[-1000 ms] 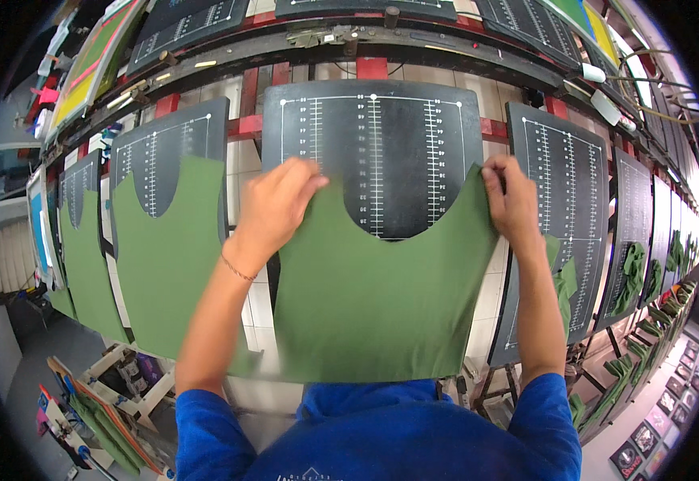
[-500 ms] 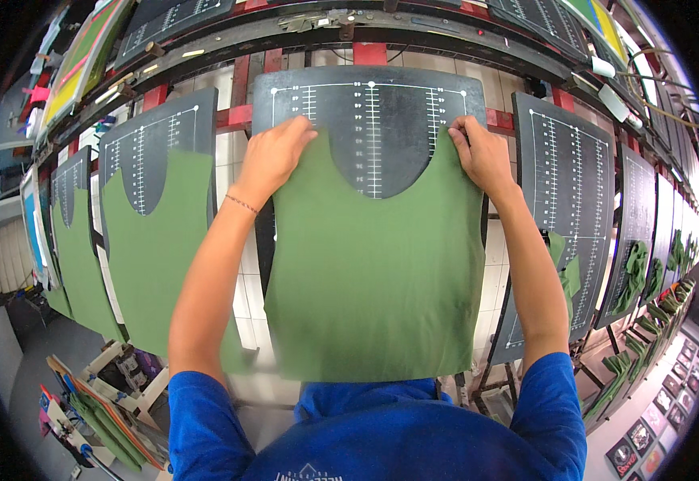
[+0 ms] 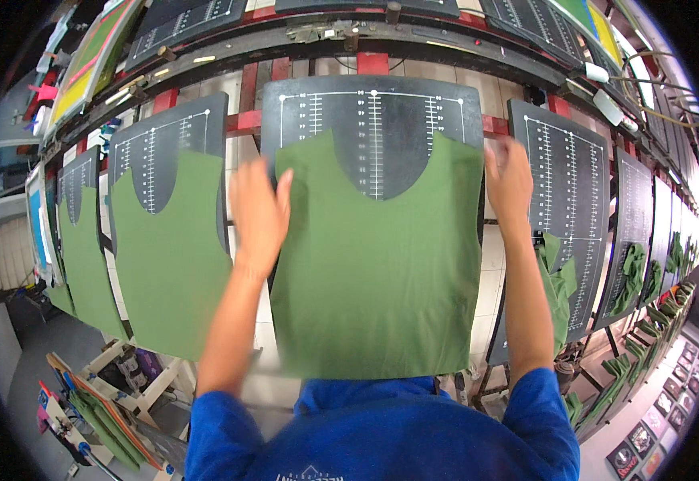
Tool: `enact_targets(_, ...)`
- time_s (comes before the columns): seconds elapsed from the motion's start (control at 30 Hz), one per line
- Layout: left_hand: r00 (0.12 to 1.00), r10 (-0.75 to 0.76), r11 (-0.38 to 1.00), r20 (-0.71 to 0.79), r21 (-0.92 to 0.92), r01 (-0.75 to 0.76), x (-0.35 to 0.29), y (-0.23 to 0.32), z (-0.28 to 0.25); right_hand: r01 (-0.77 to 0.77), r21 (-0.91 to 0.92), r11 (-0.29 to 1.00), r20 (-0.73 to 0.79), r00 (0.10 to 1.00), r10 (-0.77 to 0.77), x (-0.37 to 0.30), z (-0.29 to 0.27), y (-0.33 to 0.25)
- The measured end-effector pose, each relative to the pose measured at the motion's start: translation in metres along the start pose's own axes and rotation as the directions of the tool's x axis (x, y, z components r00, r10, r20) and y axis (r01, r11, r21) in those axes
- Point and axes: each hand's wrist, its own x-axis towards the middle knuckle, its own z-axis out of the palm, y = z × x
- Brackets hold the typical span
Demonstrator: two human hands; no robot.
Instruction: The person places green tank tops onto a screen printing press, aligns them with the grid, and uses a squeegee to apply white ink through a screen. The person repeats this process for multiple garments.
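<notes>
A green cut fabric panel (image 3: 377, 276) with a deep scooped neckline lies flat over a dark board (image 3: 402, 120) marked with white scale lines. Its two shoulder ends rest on the board, and the lower edge hangs near my body. My left hand (image 3: 260, 212), smeared by motion, hovers by the panel's left edge, thumb apart from the fingers. Off the right edge is my right hand (image 3: 511, 184), slightly blurred and holding nothing, thumb and fingers apart. Neither hand grips the cloth.
Another green panel (image 3: 169, 268) covers the board to the left, with one more beyond it. At right, crumpled green cloth (image 3: 556, 280) sits on a similar board (image 3: 566, 184). A dark rail (image 3: 277, 42) runs across the far side.
Both hands have let go of the panel's shoulder ends. The left has moved left and toward me, the right outward to the right and slightly toward me. The panel stays on the board.
</notes>
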Motion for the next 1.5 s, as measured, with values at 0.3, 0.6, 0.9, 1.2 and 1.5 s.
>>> enact_targets(0.3,0.899,-0.302,0.940,0.316,-0.058,0.336,-0.150,-0.009,-0.024,-0.458,-0.094,0.884,0.448,0.773,0.448,-0.173,-0.074,-0.010)
enact_targets(0.6,0.864,-0.502,0.818,0.031,-0.307,0.486,-0.132,-0.018,-0.038,-0.623,0.287,0.728,0.436,0.762,0.480,-0.185,-0.053,0.026)
enact_targets(0.9,0.777,-0.484,0.784,0.401,-0.196,0.589,-0.337,-0.007,-0.083,-0.837,0.088,0.540,0.885,0.314,0.343,-0.337,-0.152,0.031)
enact_targets(1.2,0.879,-0.419,0.888,0.230,-0.100,0.449,-0.351,0.008,-0.083,-0.903,0.125,0.412,0.770,0.350,0.533,-0.376,-0.179,0.014)
enact_targets(1.5,0.836,-0.492,0.816,0.241,-0.207,0.540,-0.359,0.004,-0.082,-0.909,0.138,0.394,0.774,0.347,0.529,-0.386,-0.175,0.033)
